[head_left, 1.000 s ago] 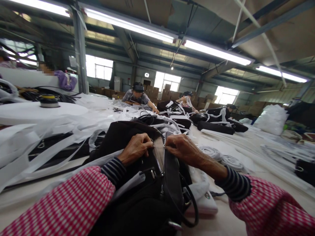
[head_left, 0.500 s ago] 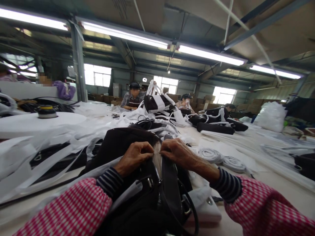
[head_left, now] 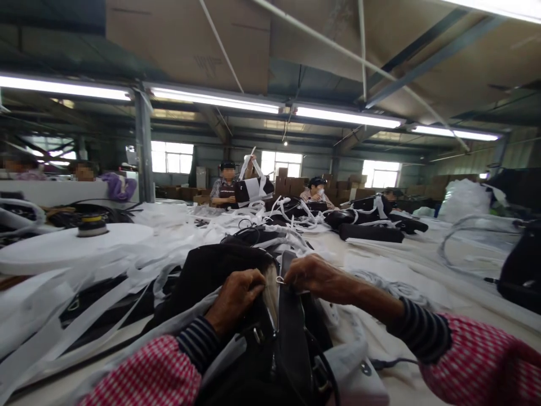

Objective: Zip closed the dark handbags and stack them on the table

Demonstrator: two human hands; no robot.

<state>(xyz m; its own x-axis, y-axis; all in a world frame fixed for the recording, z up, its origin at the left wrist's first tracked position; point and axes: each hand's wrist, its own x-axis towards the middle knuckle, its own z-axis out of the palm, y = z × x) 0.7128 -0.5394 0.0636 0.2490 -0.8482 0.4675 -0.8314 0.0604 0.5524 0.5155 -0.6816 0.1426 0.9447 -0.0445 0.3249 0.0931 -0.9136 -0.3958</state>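
A black bag (head_left: pixel 220 262) lies in front of me, its zipper (head_left: pixel 274 332) partly open over a pale lining (head_left: pixel 271 290). My left hand (head_left: pixel 237 296) pinches the bag's edge on the left of the opening. Opposite it, my right hand (head_left: pixel 310 276) is closed at the top of a black strap (head_left: pixel 291 321), with a small metal ring (head_left: pixel 279 280) at its fingertips. White wrapping (head_left: pixel 350 355) lies against the bag's right side.
White strips (head_left: pixel 105 282) and a round white disc (head_left: pixel 127 234) cover the left. Black bags (head_left: pixel 372 232) lie farther back; another (head_left: pixel 522 276) is at the right edge. People (head_left: pixel 226 183) sit across the table, one lifting a bag (head_left: pixel 253 190).
My view has tilted up. A metal ring now shows by my right fingertips, and my right hand sits slightly farther from my left. The person across has moved a wrapped bag leftward.
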